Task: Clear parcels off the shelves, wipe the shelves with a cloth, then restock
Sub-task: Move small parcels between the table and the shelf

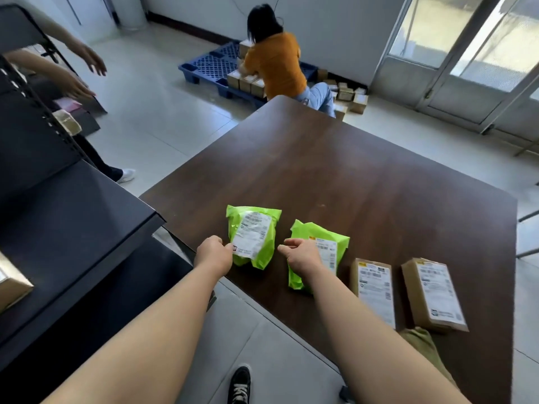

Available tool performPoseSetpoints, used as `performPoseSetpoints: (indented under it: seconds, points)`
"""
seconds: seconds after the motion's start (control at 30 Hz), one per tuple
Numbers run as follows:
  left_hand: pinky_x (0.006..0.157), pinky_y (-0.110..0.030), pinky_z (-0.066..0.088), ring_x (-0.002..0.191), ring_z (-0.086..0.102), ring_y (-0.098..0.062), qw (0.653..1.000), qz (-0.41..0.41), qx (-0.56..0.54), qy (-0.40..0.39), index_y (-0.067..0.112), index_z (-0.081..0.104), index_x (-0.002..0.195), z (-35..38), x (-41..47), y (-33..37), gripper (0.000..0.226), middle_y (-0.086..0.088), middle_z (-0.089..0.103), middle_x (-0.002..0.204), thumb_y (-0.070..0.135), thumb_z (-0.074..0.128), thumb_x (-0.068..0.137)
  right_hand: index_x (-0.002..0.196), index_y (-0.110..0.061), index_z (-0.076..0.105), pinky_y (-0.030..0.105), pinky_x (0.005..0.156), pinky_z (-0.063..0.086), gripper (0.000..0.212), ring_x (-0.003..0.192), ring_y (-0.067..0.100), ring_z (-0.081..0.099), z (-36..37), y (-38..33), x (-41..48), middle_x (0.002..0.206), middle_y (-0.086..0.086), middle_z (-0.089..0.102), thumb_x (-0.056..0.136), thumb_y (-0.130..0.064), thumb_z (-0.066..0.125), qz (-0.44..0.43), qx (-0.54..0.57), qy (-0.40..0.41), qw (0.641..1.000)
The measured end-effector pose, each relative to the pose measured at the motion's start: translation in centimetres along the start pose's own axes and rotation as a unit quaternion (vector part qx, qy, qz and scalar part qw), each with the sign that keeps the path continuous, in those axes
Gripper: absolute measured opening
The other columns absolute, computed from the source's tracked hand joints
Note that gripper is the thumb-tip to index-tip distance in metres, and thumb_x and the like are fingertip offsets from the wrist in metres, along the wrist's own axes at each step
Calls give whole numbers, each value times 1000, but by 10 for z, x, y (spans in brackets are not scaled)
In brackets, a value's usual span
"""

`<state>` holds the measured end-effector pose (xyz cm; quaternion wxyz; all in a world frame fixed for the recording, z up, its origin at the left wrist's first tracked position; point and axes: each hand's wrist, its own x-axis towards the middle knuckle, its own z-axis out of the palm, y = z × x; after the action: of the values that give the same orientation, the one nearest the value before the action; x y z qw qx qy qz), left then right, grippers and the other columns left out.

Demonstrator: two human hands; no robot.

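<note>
Two green plastic parcels lie on the dark wooden table [364,176]. My left hand [214,253] is at the near-left edge of the left green parcel [253,237], its curled fingers pinching that edge. My right hand [303,256] lies over the right green parcel [326,246]. Its fingers are loosely curled past the bag's left side, and nothing shows between thumb and finger. To the right, two cardboard parcels [374,290] [434,293] lie flat with their labels up. An olive cloth [420,342] lies at the table's near edge. The black shelves [67,228] stand at left.
A cardboard parcel [11,284] sits on a lower shelf at far left. Another person's hands [84,74] reach over the shelves' far end. A person in an orange top [274,65] kneels by a blue pallet [210,68] stacked with small boxes. Glass doors [466,53] are at right.
</note>
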<state>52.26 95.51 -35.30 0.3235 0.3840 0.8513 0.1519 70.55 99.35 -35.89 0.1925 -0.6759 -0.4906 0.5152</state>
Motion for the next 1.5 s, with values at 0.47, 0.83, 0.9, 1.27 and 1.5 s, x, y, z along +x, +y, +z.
performPoseSetpoints:
  seconds: [0.47, 0.83, 0.9, 1.27, 1.5]
  points:
    - [87, -39, 52, 100, 62, -28, 990, -16, -96, -103, 4, 57, 114, 22, 63, 1, 32, -12, 64, 112, 29, 59, 93, 127, -3, 55, 26, 78, 48, 45, 86, 15, 59, 58, 1, 62, 101, 5, 63, 85, -14, 70, 75, 20, 25, 997]
    - [71, -32, 53, 88, 62, -21, 980, 7, -164, -111, 7, 48, 116, 21, 44, 13, 40, -10, 61, 114, 28, 67, 88, 120, -2, 57, 28, 80, 52, 34, 92, 17, 61, 35, 1, 36, 112, 12, 66, 87, -2, 65, 60, 88, 35, 994]
    - [71, -34, 55, 87, 64, -21, 972, 0, -201, -121, 6, 45, 116, 22, 38, 16, 40, -11, 62, 111, 24, 67, 88, 122, -3, 56, 28, 82, 52, 34, 94, 18, 61, 28, 1, 29, 110, 8, 65, 88, -4, 64, 49, 80, 21, 995]
    - [79, -47, 57, 95, 64, -29, 971, -12, -214, -102, 12, 37, 109, 24, 18, 20, 35, -11, 59, 110, 18, 66, 89, 147, -27, 32, 38, 114, 26, 71, 138, 29, 28, -8, 31, 5, 149, 13, 28, 85, -37, 66, 25, -252, 150, 956]
    - [79, -44, 57, 95, 64, -26, 977, 5, -186, -102, 18, 35, 133, 27, 15, 11, 51, -4, 60, 109, 19, 64, 90, 149, -37, 17, 53, 113, 23, 77, 142, 37, 10, -5, 51, 5, 155, 16, -5, 88, -40, 63, 90, -323, 96, 937]
